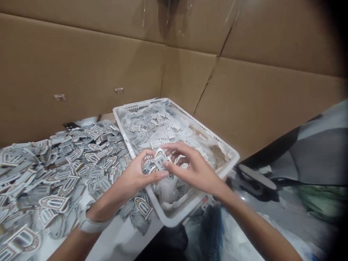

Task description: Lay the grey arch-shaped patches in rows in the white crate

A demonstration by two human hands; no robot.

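Note:
Over the near part of a white plastic basket (pixel 176 219), a small grey-white, arch-shaped flat piece (pixel 160 161) is held up between both hands. My left hand (pixel 137 172) grips its left side, thumb below and fingers curled above. From the right, my right hand (pixel 191 165) pinches it with thumb and forefinger. Many similar pieces, some with brown and white window-like patterns, lie in the basket on crumpled clear plastic (pixel 170 190). What the piece's far side looks like is hidden.
A broad heap of arched pieces (pixel 69 185) covers the white table (pixel 116 241) left of the basket. Tall cardboard walls (pixel 81 61) stand behind. Right of the basket are a dark grey chair-like object (pixel 318 156) and green material (pixel 318 201). A pale band circles my left wrist.

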